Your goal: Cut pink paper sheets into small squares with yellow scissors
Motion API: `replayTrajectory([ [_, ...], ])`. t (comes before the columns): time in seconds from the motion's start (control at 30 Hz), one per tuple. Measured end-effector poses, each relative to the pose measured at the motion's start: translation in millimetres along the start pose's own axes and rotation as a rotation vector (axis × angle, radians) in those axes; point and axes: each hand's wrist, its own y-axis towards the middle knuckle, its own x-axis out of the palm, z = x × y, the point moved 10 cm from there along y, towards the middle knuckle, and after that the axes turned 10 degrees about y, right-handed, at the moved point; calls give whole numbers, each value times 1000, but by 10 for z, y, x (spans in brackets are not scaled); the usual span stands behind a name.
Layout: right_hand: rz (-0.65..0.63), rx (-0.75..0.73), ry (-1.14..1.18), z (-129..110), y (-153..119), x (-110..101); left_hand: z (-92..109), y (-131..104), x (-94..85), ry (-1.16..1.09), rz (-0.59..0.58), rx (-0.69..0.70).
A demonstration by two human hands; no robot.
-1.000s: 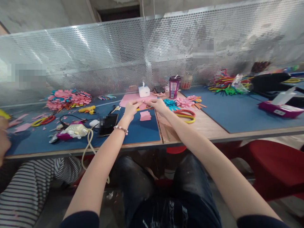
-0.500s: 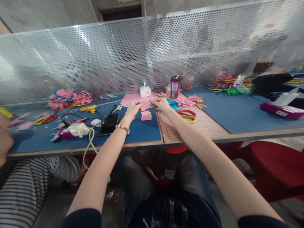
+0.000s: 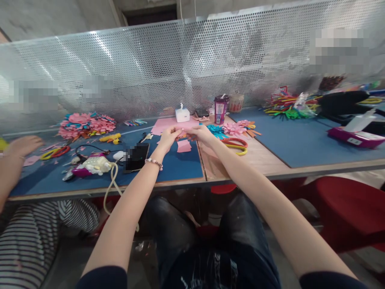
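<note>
Above the blue mat, my left hand and my right hand meet fingertip to fingertip. Both pinch a small piece of pink paper, largely covered by the fingers. Just below them, small cut pink paper pieces lie on the mat. Behind my hands is a larger sheet of pink paper. To the right of my right hand are blue and pink paper flowers and scissors with red and yellow handles.
A white tissue box and purple cup stand at the back. At left lie a phone, a power strip, a yellow glue gun and a pile of paper flowers. A co-worker's hand reaches over the table's left end.
My fingertips have drawn slightly closer together around the pink paper, now curled more. The co-worker's hand at left has moved further in over the table.
</note>
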Motion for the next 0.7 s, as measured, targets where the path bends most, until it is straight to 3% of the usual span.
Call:
replayTrajectory([
  [0.33,-96,75,-65,38,-71,23,-52,88,-103,-94,70,-11],
  [0.57,-6,44,-275,119,-13,30,-96,56,36,-132,-18,-32],
  [0.7,-4,13,-466,55,-91,38,-158,80,-61,-128,52,-67],
])
